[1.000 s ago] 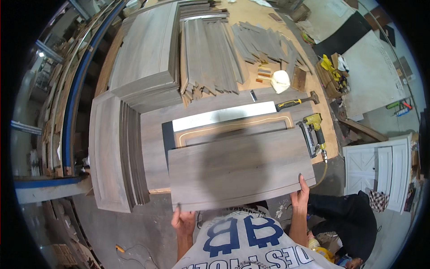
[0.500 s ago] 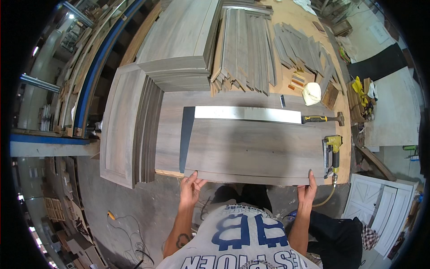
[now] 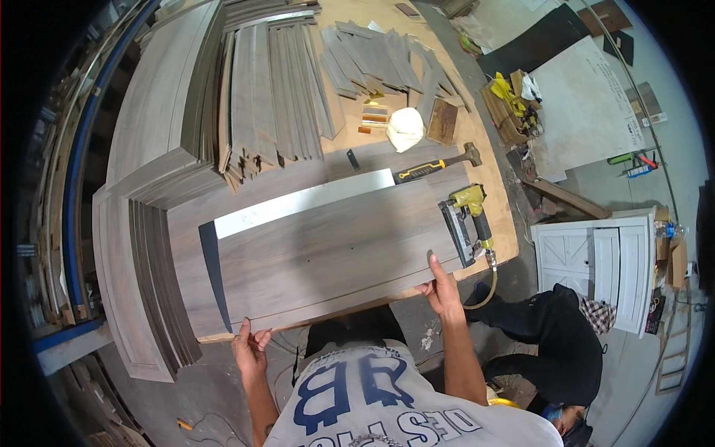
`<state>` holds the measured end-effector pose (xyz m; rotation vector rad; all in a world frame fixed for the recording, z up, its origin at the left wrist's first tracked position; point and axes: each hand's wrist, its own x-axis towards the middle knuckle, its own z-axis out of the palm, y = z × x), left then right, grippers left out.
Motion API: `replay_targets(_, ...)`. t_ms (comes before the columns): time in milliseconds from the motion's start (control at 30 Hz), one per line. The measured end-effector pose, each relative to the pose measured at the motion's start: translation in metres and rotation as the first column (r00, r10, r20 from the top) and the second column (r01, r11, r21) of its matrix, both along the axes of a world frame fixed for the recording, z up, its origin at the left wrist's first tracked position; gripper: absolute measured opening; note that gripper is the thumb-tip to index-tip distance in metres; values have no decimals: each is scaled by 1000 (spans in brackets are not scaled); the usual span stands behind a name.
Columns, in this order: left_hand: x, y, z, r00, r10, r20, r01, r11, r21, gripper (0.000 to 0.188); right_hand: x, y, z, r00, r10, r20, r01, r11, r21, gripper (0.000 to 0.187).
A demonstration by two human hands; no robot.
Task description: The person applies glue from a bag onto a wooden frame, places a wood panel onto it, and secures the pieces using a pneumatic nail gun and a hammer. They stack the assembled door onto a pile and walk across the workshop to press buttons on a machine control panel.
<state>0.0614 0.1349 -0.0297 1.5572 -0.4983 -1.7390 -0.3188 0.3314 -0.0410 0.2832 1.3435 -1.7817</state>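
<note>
A grey wood-grain panel (image 3: 335, 246) lies before me on the workbench, with a narrow strip along its near edge. My left hand (image 3: 251, 347) grips the near edge by the left corner, fingers curled at its underside. Nearer the right end, my right hand (image 3: 442, 289) pinches the same edge, thumb on top. Along the panel's far side runs a shiny metal bar (image 3: 305, 200), and a dark wedge-shaped piece (image 3: 214, 276) lies at its left end. A green and black nail gun (image 3: 467, 220) rests at the right end, close to my right hand.
A hammer (image 3: 432, 168) lies beyond the panel. Stacked panels (image 3: 160, 97) and bundled strips (image 3: 275, 89) fill the bench's left and back. A white roundish item (image 3: 406, 130) sits near loose strips (image 3: 372, 59). An air hose (image 3: 488, 294) hangs off the edge; another person (image 3: 558, 335) crouches at right.
My view has turned to the right, so the bench appears shifted left and slanted. Both hands keep their hold on the panel's near edge.
</note>
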Motion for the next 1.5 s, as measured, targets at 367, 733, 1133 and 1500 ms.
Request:
replay_targets(367,3,-2,2,1000,12,18,-12,1000,6,25,7,5,3,998,44,47,-46,998,45,47)
replay_targets(733,3,10,-2,976,196,-98,-193,980,37,24,-1,11,22,978,63,201,-60,998,-22,46)
replay_targets(1133,34,22,-15,886,-204,416,252,966,-63,38,-80,48,9,481,645,-594,351,480,804,33)
replay_targets(1500,-2,44,-41,895,273,352,-131,916,-379,32,-190,67,-61,184,783,-594,348,513,785,49)
